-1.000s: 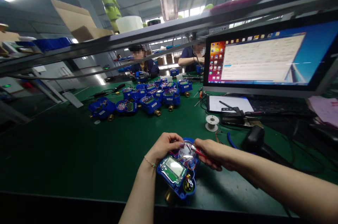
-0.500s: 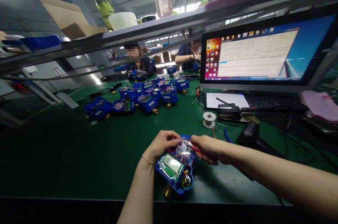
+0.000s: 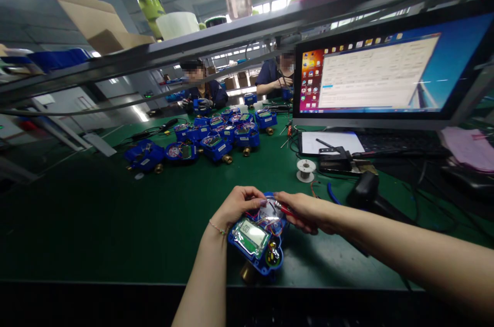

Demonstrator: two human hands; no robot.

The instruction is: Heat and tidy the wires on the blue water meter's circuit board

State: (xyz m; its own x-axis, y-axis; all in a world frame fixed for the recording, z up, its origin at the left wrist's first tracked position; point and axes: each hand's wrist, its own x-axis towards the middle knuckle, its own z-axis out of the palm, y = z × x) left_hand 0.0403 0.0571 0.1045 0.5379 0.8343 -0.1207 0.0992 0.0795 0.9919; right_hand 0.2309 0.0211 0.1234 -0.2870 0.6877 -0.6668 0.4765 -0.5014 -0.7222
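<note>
An opened blue meter (image 3: 251, 240) with a lit-up LCD, a green circuit board and thin coloured wires lies in front of me, its brass pipe fitting (image 3: 247, 271) pointing toward the table's front edge. Over its far left part is my left hand (image 3: 244, 204), thumb and fingers pinched near the wires; what they pinch is too small to make out. My right hand (image 3: 299, 210) is closed around a red-handled tool (image 3: 284, 209) whose metal end reaches over the round white part of the meter. The tool's exact kind is not clear.
Several more blue meters (image 3: 216, 148) stand farther back on the green table (image 3: 96, 224). A solder spool (image 3: 306, 170), a black handheld scanner (image 3: 365, 194) and a monitor (image 3: 370, 77) are on the right. Two co-workers sit across the table under the overhead shelf (image 3: 185, 41).
Both hands stay at the meter, and the red-handled tool has shifted very slightly. The co-worker at the back right has raised a hand a little. The view has tilted slightly.
</note>
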